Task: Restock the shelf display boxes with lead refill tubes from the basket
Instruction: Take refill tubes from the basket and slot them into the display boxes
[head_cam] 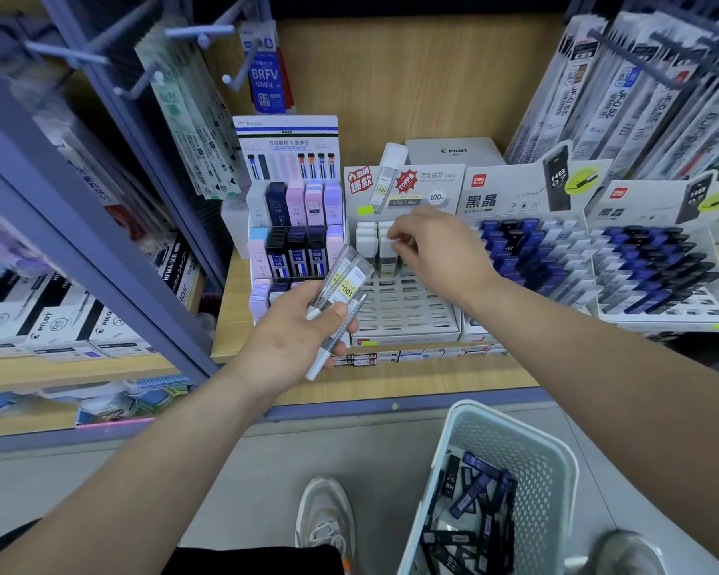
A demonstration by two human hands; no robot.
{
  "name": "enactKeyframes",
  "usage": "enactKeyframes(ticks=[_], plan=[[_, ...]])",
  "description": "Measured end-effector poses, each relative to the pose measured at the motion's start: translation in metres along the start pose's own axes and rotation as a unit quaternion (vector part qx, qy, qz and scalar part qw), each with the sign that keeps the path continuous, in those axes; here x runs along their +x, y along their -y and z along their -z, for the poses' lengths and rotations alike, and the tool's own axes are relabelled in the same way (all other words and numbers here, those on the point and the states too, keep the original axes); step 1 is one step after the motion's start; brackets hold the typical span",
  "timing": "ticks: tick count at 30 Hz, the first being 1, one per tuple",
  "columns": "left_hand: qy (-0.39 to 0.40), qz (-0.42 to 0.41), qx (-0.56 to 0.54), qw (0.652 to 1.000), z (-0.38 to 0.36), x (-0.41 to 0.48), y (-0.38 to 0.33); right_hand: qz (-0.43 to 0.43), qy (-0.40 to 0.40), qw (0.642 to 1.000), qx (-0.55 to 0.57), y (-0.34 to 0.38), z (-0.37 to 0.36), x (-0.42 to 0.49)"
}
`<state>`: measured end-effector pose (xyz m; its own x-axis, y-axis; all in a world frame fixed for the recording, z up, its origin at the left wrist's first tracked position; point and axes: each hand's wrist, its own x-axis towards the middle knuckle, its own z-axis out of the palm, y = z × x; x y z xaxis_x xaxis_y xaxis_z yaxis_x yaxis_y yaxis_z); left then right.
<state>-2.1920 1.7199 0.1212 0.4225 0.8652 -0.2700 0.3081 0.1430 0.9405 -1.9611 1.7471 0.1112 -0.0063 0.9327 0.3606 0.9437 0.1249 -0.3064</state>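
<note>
Left hand (295, 334) gripped clear tubes (343, 282) before the shelf (432, 377), right hand (436, 251) pinched a white-capped tube (388, 253) standing in the grey box (407, 313), basket (548, 462) below held dark tubes (470, 487).

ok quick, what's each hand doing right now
Left hand: holds a bunch of clear tubes.
Right hand: pinches the white cap of a tube standing in the display box.

Clear tubes (343, 284), white-capped, bunched tilted in left hand (295, 329). One tube (387, 259) stood upright in white box (407, 313), cap pinched by right hand (436, 246). Only back rows filled. Dark tubes (472, 489) heaped in basket (557, 462).
</note>
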Motion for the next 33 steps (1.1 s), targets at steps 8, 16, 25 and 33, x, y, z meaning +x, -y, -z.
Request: enactKeyframes(ticks=[8, 16, 25, 33], plan=[[0.02, -0.008, -0.021, 1.0, -0.004, 0.002, -0.001, -0.108, 0.022, 0.973, 0.201, 0.017, 0.029, -0.022], [0.087, -0.039, -0.012, 0.995, -0.022, 0.002, -0.009, -0.204, 0.073, 0.879, 0.425, 0.038, 0.044, -0.056], [0.049, -0.029, -0.04, 0.998, -0.029, 0.007, -0.011, -0.207, 0.068, 0.873, 0.437, 0.018, 0.056, -0.073], [-0.006, -0.04, -0.019, 0.999, -0.031, 0.012, -0.006, -0.193, 0.159, 0.858, 0.449, 0.031, 0.042, -0.087]])
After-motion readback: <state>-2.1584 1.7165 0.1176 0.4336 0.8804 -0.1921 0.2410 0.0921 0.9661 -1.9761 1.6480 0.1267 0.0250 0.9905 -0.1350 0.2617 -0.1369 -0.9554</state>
